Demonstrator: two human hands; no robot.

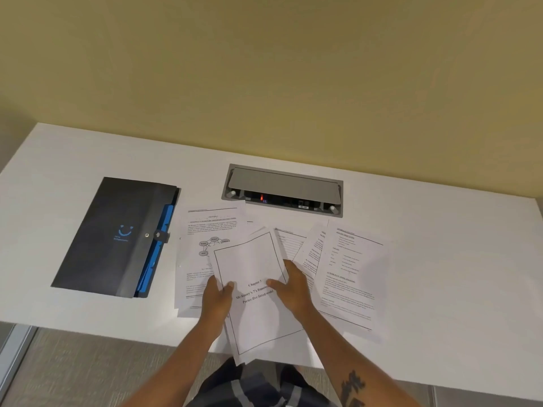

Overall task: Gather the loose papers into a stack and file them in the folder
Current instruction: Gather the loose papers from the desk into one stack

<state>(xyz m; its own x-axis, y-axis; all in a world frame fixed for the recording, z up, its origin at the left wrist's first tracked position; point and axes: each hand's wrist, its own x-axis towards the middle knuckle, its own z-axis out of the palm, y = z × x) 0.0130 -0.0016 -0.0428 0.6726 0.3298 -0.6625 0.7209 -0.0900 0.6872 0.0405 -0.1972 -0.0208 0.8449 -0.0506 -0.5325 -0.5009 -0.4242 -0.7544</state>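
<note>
White desk [440,230]; both hands' fingers [227,286] grasp the "Chapter 3" sheet [252,265].

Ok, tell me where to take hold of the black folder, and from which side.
Take the black folder by its near right corner, below the snap tab, coming from the right. It lies flat and shut on the table, so a broad face gives nothing to pinch; the right edge, where the blue dividers show, likely lets fingers slip under. Both hands are busy with the papers.

White desk [440,230]; recessed socket box [283,189]
</note>
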